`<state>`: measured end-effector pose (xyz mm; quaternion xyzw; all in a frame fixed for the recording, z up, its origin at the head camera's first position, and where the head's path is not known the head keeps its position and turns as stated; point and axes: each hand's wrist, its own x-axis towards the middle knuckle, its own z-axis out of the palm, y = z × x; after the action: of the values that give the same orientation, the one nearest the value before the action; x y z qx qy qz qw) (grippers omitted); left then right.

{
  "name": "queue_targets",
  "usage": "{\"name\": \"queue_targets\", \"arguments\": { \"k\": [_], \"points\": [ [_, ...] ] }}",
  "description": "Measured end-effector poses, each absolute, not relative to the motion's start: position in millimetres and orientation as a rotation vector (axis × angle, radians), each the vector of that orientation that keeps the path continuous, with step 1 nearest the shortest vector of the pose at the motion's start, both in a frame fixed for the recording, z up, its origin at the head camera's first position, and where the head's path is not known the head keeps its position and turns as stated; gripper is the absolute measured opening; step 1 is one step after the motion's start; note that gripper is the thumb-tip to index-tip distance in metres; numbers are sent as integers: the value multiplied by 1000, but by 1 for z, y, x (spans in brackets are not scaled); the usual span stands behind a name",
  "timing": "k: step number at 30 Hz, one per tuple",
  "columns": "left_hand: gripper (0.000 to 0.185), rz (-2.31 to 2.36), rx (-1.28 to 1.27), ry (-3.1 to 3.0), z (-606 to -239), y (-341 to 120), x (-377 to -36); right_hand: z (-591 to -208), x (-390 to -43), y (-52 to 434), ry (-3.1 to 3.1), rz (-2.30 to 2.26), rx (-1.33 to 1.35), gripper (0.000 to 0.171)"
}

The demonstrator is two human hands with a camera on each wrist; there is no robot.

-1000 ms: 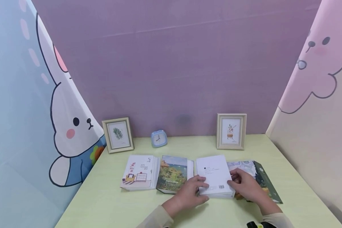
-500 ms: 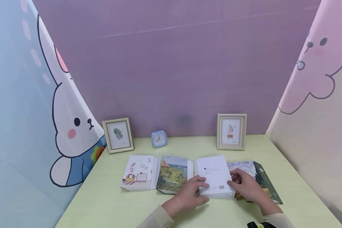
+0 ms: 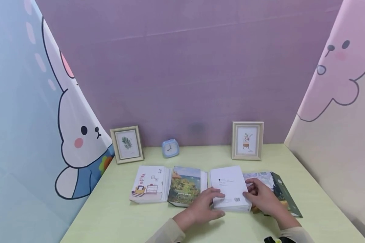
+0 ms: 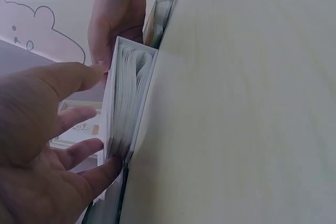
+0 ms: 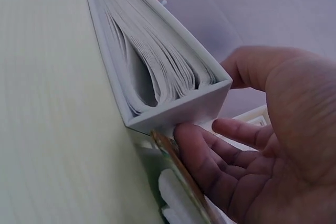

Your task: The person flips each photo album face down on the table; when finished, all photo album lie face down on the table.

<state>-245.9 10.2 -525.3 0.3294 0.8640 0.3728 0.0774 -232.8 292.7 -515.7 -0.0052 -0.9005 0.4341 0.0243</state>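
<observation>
A thick white photo album (image 3: 228,184) lies on the table, its back cover with text and barcode facing up. My left hand (image 3: 202,206) touches its left side with spread, fairly straight fingers, one fingertip on the cover. My right hand (image 3: 263,197) pinches the right side, thumb on the cover edge and curled fingers against the spine (image 5: 189,106). Bunched pages (image 4: 128,98) show at the album's near end in the left wrist view. Beside the right hand lies a dark green painted album (image 3: 284,194), partly hidden by that hand.
To the left lie a landscape-painted photo album (image 3: 184,184) and a white album with a furniture drawing (image 3: 147,184). Behind them stand a leaf picture frame (image 3: 127,144), a blue clock (image 3: 170,148) and a potted-plant picture frame (image 3: 247,140). A purple backdrop (image 3: 185,74) closes the rear.
Both hands and the albums hold nearly the same places. The head view has shifted very slightly.
</observation>
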Motion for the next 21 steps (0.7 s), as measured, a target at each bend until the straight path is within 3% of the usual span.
{"name": "queue_targets", "arguments": {
  "k": [21],
  "points": [
    [56, 1384, 983, 2564, -507, -40, -259, -491, -247, 256, -2616, 1068, 205, 30]
  ]
}}
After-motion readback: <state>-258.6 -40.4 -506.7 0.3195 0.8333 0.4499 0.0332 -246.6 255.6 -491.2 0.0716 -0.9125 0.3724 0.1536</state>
